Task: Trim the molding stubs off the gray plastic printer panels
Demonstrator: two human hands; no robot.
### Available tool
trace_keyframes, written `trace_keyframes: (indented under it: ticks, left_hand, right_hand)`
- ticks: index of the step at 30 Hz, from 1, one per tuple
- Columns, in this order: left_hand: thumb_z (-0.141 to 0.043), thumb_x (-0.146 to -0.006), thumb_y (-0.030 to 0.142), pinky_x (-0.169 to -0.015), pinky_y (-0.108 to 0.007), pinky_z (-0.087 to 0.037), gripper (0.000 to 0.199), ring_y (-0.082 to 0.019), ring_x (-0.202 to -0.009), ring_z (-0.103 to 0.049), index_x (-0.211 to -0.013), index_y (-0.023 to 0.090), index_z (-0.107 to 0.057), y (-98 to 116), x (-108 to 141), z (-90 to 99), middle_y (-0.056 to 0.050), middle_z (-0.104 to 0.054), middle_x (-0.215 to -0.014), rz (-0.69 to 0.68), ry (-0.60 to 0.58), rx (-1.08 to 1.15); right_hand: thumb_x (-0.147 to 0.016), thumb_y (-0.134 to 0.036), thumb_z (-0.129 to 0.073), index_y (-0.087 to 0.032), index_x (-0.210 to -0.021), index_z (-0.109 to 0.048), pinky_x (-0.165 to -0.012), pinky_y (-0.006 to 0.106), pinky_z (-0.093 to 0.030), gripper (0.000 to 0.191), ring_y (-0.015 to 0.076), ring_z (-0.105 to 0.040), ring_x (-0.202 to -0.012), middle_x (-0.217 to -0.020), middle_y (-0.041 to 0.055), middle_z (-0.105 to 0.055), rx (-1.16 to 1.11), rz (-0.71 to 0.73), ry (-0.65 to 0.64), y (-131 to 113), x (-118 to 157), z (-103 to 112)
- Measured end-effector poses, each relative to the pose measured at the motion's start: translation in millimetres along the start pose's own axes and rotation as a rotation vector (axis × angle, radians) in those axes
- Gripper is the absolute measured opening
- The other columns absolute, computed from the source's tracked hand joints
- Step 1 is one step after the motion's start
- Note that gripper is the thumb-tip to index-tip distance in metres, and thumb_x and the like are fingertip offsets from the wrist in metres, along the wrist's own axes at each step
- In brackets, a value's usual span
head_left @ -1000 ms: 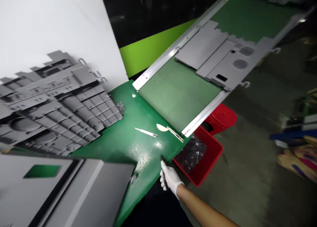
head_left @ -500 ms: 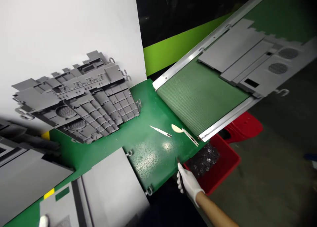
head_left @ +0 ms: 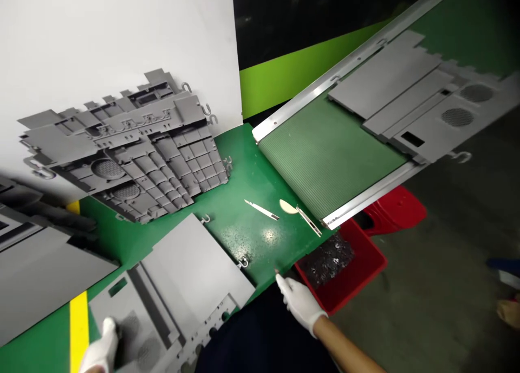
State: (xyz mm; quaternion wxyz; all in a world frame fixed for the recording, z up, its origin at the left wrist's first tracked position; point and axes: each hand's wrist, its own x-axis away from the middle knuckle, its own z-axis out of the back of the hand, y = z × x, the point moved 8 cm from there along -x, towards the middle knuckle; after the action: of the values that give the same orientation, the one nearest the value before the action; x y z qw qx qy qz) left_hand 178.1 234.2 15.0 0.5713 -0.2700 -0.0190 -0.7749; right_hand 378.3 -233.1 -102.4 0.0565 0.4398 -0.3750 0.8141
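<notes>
My left hand, in a white glove, grips the left edge of a grey plastic panel, thumb on top and the other fingers hidden. The panel lies flat at the near side of the green table, with metal clips on its far edge and a cut-out and speaker grilles near my hand. My right hand, also gloved, is closed around a slim tool beside the table's near edge. Only its small tip shows, so its kind is unclear. It does not touch the panel.
On the green table lie a slim craft knife, a cream half-round piece and tweezers. Another panel leans on the white wall. A conveyor carries a panel. A red bin holds dark small parts.
The panel has turned and shifted right and away from me, with my left hand coming further into view on its edge. My right hand has moved slightly left, and the tool's dark handle is now hidden.
</notes>
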Motion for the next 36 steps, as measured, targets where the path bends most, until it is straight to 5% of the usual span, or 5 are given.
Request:
trace_keyframes:
  ticks: [3, 6, 12, 17, 36]
  left_hand:
    - [-0.026, -0.094, 0.064, -0.073, -0.041, -0.058, 0.055, -0.030, -0.096, -0.070, -0.081, 0.026, -0.063, 24, -5, 9.4, -0.004, -0.075, -0.093, 0.063, 0.182, 0.000]
    - [-0.028, -0.097, 0.058, -0.091, -0.040, -0.055, 0.048, -0.026, -0.104, -0.067, -0.098, 0.027, -0.066, 143, 32, 20.5, -0.005, -0.074, -0.110, -0.581, 0.274, 0.201]
    - [-0.028, -0.099, 0.058, -0.095, -0.041, -0.041, 0.060, -0.024, -0.080, -0.064, -0.082, 0.021, -0.071, 324, 113, -41.2, -0.010, -0.072, -0.081, -1.376, -0.209, -0.175]
    - [-0.041, -0.091, 0.068, -0.091, -0.039, -0.034, 0.061, -0.016, -0.060, -0.052, -0.064, 0.020, -0.066, 337, 86, -78.6, -0.004, -0.065, -0.061, -1.193, -0.498, -0.283]
    - [-0.043, -0.095, 0.057, -0.090, -0.033, -0.028, 0.046, -0.013, -0.069, -0.053, -0.074, 0.023, -0.066, 336, 86, -81.0, 0.003, -0.069, -0.073, -1.204, -0.498, -0.142]
  right_hand:
    - [-0.098, -0.069, -0.024, -0.022, -0.081, -0.060, -0.077, 0.033, -0.044, 0.062, 0.0239, -0.066, -0.086, -0.088, 0.0098, -0.071, 0.356, 0.194, -0.062, -35, -3, -6]
    - [-0.098, -0.069, -0.017, -0.020, -0.092, -0.066, -0.080, 0.038, -0.045, 0.069, 0.0299, -0.069, -0.095, -0.099, 0.0153, -0.073, 0.523, 0.244, -0.133, -52, -8, -26]
    - [-0.097, -0.069, -0.014, -0.017, -0.098, -0.068, -0.078, 0.040, -0.049, 0.075, 0.0318, -0.071, -0.094, -0.100, 0.0177, -0.074, 0.593, 0.262, -0.159, -64, -18, -55]
    - [-0.098, -0.065, -0.018, -0.017, -0.097, -0.069, -0.075, 0.041, -0.051, 0.070, 0.0322, -0.072, -0.089, -0.096, 0.0171, -0.074, 0.627, 0.312, -0.115, -72, -21, -52]
    - [-0.100, -0.061, -0.020, -0.011, -0.102, -0.069, -0.075, 0.045, -0.053, 0.070, 0.0341, -0.072, -0.085, -0.090, 0.0212, -0.073, 0.875, 0.471, -0.168, -93, -33, -51]
